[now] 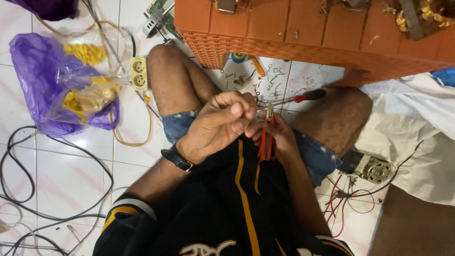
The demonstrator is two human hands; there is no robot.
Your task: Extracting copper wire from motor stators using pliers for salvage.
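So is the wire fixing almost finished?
Hard to say. Wire snippings already litter the tiles, so cutting has happened. In hand: the right hand holds red-handled pliers, while the left hand pinches something too small to make out. Loose red wires and a small motor lie untouched.

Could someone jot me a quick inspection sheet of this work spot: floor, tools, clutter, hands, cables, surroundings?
Surface: white tiled floor, wire scraps by the knees.
Job's things: red-handled pliers in the right hand; whatever the left hand pinches is too small to tell.
Clutter: purple plastic bag, yellow bits inside; red-handled screwdriver on floor.
Grippers: both hands meet above the lap.
Cables: black cables loop left; red wires right.
Surroundings: orange plastic table; small motor; double socket.
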